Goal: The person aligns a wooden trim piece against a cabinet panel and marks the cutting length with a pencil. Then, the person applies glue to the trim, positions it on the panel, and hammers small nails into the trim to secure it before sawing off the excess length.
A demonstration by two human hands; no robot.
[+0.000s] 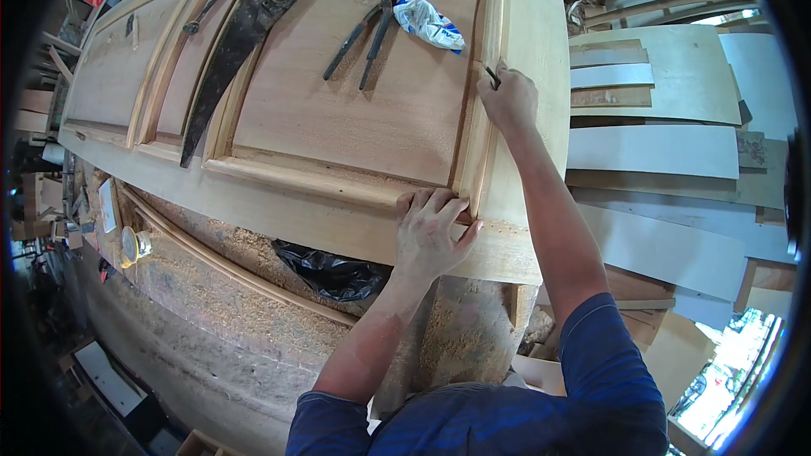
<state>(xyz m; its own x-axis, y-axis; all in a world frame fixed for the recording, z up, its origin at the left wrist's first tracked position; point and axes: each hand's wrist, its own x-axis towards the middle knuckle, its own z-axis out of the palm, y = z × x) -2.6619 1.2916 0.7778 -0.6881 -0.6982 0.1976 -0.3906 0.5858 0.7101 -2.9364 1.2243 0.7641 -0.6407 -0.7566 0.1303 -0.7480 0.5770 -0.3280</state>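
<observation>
A large pale wooden panel door point(363, 219) with raised moulding lies flat in front of me. My left hand point(433, 232) rests on the near right corner of the moulding, fingers stretched over the strip. Farther up the right-hand moulding strip point(486, 148), my right hand point(511, 100) is closed round a thin dark pencil-like stick point(492, 78), its end poking out on the left; its exact kind is not clear. Inside the big recessed panel lie black-handled pincers point(372, 34) and a crumpled white and blue plastic bag point(429, 24).
A hand saw point(241, 46) lies across the middle moulding, beside a hammer point(215, 0). Below the door are a black plastic bag point(334, 270), a long curved wood strip point(228, 257) and a small tub point(135, 245). Boards point(655, 152) are spread at the right. Sawdust covers the bench.
</observation>
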